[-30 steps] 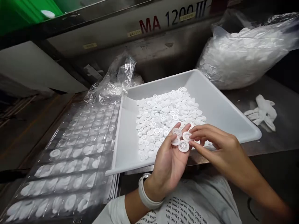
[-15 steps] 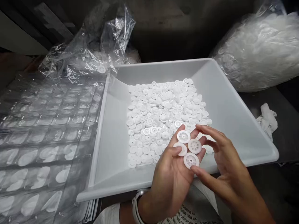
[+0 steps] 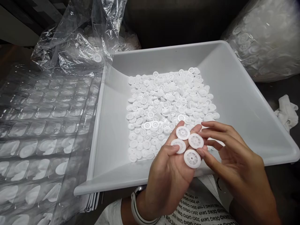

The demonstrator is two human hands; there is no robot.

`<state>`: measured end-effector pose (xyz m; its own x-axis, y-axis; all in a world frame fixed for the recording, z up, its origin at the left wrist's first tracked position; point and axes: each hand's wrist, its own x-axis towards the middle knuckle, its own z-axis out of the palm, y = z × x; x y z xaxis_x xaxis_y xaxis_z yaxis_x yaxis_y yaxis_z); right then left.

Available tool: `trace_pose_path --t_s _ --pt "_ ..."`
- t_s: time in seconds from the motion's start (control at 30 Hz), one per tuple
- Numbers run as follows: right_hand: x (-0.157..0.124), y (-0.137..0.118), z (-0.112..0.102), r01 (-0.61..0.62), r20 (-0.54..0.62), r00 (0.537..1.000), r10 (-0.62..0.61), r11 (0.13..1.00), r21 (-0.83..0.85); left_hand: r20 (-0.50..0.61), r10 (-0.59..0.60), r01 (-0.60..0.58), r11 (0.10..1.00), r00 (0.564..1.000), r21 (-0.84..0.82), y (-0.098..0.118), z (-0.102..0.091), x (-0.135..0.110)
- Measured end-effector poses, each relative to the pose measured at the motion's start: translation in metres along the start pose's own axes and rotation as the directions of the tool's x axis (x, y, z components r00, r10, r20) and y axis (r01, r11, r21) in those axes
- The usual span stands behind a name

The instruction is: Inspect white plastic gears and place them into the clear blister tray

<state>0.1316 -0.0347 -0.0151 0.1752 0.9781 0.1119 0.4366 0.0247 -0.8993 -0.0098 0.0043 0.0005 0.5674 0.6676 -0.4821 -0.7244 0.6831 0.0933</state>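
Observation:
Several round white plastic wheels with spokes lie on the upturned palm and fingers of my left hand (image 3: 172,175). Its thumb presses on the leftmost wheel (image 3: 178,146). The lowest wheel (image 3: 192,158) rests on the palm, and another wheel (image 3: 182,132) lies on the fingers at the top. From the right, my right hand (image 3: 236,156) has its thumb and fingertips at the edge of the right-hand wheel (image 3: 196,141), its other fingers curved behind. Both hands are over the near edge of a white tray (image 3: 243,109) holding a heap of similar wheels (image 3: 164,103).
Clear plastic blister trays (image 3: 44,128) are stacked at the left, white pieces in their near pockets. A crumpled clear bag (image 3: 75,53) with a loose wheel (image 3: 97,57) is behind them. At the right are a full bag of wheels (image 3: 269,40) and a crumpled white cloth (image 3: 287,112).
My right thumb has moved up from the lowest wheel to the right-hand wheel, and the fingers have closed in on it. That wheel has tilted. The camera view has shifted slightly.

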Motion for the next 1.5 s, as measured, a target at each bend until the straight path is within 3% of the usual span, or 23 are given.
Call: trace_pose_path --t_s 0.47,0.73,1.1,1.3,1.5 --pt "-0.0064 -0.0047 -0.0022 0.066 -0.066 0.996 -0.060 0.994 0.090 0.055 -0.034 0.032 0.999 0.998 0.038 0.0015 -0.0004 -0.0017" --pt "-0.0008 -0.0038 -0.0030 -0.013 0.027 1.000 0.013 1.000 -0.022 0.020 -0.010 0.009 0.999 1.000 0.047 -0.0001 0.0011 0.0007" --pt "-0.0026 -0.0062 -0.0026 0.013 -0.033 0.999 -0.015 0.999 -0.040 0.046 -0.021 0.020 0.999 0.999 0.026 -0.0003 0.0025 -0.0010" --pt "-0.0034 -0.0064 0.0032 0.001 -0.136 0.991 0.005 0.999 0.043 0.061 -0.037 0.035 0.999 0.997 0.023 0.0006 0.0016 -0.0005" --pt "-0.0064 -0.0071 0.0044 0.008 -0.137 0.990 0.012 0.989 0.146 0.049 -0.048 0.046 0.998 0.998 0.034 0.0022 0.0019 -0.0003"
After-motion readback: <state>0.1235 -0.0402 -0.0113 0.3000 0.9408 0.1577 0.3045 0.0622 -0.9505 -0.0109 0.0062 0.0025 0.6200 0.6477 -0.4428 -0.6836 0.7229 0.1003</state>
